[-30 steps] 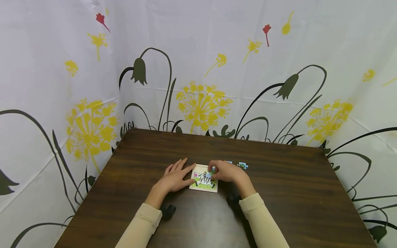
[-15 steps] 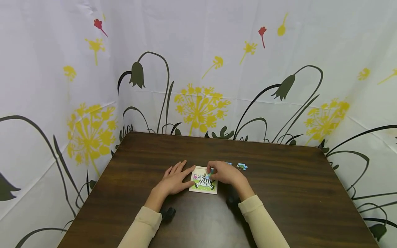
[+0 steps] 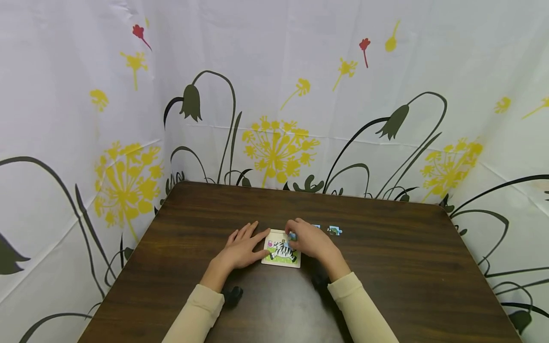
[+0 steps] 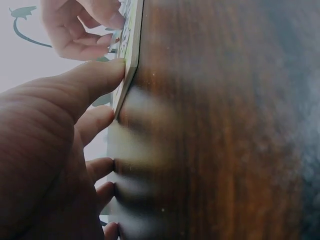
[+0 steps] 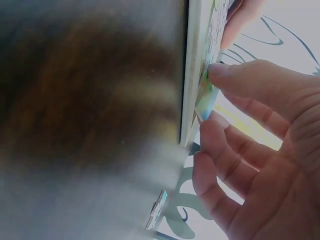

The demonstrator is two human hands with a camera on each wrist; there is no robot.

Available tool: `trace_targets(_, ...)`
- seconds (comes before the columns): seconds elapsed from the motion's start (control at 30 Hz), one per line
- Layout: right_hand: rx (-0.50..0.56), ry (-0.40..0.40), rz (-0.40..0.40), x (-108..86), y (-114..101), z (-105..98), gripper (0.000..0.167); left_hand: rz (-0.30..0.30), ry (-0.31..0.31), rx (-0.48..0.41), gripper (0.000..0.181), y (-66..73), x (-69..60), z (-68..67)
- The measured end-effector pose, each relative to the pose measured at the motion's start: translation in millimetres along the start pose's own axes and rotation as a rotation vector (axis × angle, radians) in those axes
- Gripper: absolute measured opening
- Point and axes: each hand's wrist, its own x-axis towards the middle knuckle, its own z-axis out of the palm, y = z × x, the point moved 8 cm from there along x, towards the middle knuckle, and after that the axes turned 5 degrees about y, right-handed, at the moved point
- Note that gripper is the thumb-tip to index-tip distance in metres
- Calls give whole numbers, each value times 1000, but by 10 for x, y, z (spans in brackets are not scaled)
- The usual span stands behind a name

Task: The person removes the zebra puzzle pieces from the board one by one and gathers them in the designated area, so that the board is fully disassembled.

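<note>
A small square zebra jigsaw puzzle (image 3: 280, 261) in a pale wooden tray lies flat on the table. My left hand (image 3: 241, 252) rests at its left side with fingers spread; the thumb and index fingertip touch the tray's edge. My right hand (image 3: 314, 242) is over the upper right part, pinching a blue-green puzzle piece (image 5: 204, 102) between thumb and fingers. In the right wrist view that piece stands tilted against the tray surface. The fingers partly hide the piece and the tray corner in the head view.
Two loose puzzle pieces lie beyond my right hand: one piece (image 3: 334, 230) in full view, another piece (image 3: 316, 226) partly behind the hand. The dark wooden table (image 3: 386, 267) ends at a flower-printed curtain (image 3: 274, 71).
My right hand has shifted slightly and its fingers have moved a little over the tray's upper right, still holding the piece. My left hand stays against the tray.
</note>
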Motion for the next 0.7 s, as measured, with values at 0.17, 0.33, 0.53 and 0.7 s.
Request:
trace_targets(0.17,-5,10,24,1,-3,-49,27,10,10,11,76,-8,15,1)
trace_targets(0.33,-16,36,19,-25,-16,-109,19,18,13,8,76,-16,22,3)
trace_targets(0.53,37,51,-20,-37,-18,-143,18,6,4,12,76,-23,28,10)
trace_targets(0.7,168,62,-38,-59,-1,-212,20,-14,-13,20,77,-6,7,-6)
